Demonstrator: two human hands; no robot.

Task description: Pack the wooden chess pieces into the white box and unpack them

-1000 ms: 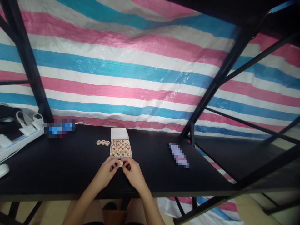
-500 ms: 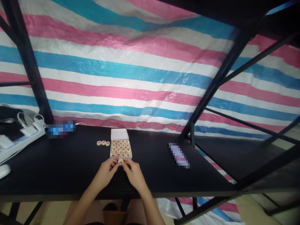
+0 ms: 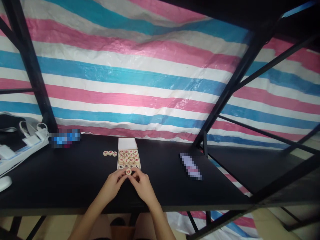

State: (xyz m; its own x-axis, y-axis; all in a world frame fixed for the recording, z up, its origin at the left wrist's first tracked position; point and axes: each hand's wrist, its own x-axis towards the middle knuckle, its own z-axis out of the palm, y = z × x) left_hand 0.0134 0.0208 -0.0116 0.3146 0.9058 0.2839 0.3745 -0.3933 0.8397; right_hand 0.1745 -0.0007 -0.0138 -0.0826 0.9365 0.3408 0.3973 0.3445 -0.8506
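Note:
Between the fingertips of both hands is one round Chinese chess piece [image 3: 128,171] with a red character facing up. My left hand [image 3: 116,178] pinches it from the left, and my right hand [image 3: 140,179] pinches it from the right. Just beyond them lies an open white box [image 3: 140,163] with its lid [image 3: 127,144] folded back. Rows of chess pieces [image 3: 126,160] fill the box, most marked in red, the nearest row in black. Three more red-marked pieces [image 3: 110,153] sit in a line on the black table, left of the box.
A blurred-out flat object [image 3: 191,166] lies on the table [image 3: 160,190] to the right. At the left are a power strip [image 3: 25,150] with white plugs, a white mouse [image 3: 5,183] and another blurred object [image 3: 65,138]. Black metal posts [image 3: 220,96] and a striped sheet stand behind.
The held piece has turned slightly, so its red character shows more fully. Both hands stay almost in the same place, and my left fingers have drawn back a little from the box.

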